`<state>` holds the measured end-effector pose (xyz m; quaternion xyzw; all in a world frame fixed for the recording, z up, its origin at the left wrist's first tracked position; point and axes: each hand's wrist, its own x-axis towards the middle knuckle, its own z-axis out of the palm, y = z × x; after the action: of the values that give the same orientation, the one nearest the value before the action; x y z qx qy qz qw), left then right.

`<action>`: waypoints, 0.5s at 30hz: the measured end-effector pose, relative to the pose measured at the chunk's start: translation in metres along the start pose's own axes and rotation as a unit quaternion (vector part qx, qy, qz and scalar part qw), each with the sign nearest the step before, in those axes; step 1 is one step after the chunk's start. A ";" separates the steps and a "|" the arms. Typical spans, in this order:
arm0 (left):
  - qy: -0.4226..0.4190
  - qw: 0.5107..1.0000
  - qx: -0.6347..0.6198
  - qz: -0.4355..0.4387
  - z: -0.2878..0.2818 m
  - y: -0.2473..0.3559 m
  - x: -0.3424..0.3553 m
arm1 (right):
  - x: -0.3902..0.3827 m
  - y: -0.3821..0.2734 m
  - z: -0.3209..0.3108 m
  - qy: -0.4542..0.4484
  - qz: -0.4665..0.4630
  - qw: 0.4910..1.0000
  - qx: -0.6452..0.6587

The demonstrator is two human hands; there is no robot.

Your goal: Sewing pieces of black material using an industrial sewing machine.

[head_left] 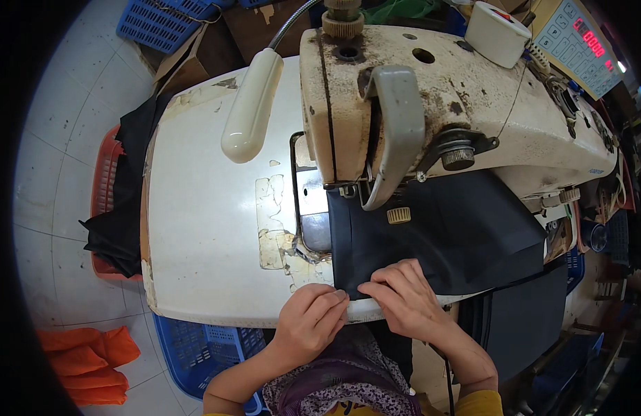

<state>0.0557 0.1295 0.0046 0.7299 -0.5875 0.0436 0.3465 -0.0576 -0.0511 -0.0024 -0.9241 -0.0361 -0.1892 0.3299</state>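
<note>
A worn cream sewing machine (466,97) stands on a white table (195,194), with black fabric (459,229) lying under its head and over the right part of the bed. My left hand (312,320) is closed at the fabric's front left corner, fingertips pinched on its edge by the table's front. Just to its right, my right hand (407,301) has its fingers curled on the same front edge, thumb and forefinger gripping the fabric. The metal needle plate (313,208) shows left of the fabric; the needle and presser foot are hidden.
A white lamp handle (249,107) hangs over the bed. A control panel (563,38) sits back right. Around the table are a red basket (98,256), blue baskets (147,21) (178,347), orange cloth (91,357) on the floor, and dark sheets (521,319) at the right.
</note>
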 end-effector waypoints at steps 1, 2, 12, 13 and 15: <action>0.000 1.000 0.000 0.000 0.000 0.000 0.000 | 0.000 0.000 -0.001 0.000 0.000 1.000 0.000; -0.003 1.000 0.001 0.001 0.000 0.000 0.000 | 0.000 0.000 -0.003 -0.010 -0.008 1.000 -0.009; -0.049 0.999 0.013 0.003 -0.004 0.004 0.001 | -0.003 0.003 -0.003 -0.030 -0.032 0.998 -0.039; -0.047 0.999 0.013 0.004 -0.007 0.003 0.002 | -0.003 0.003 -0.003 -0.030 -0.033 0.998 -0.041; -0.098 0.994 -0.049 -0.019 -0.020 -0.002 0.006 | -0.004 0.001 -0.005 -0.040 -0.034 0.998 -0.034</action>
<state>0.0665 0.1357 0.0213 0.7238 -0.6064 -0.0637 0.3229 -0.0628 -0.0544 -0.0007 -0.9400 -0.0745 -0.1640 0.2898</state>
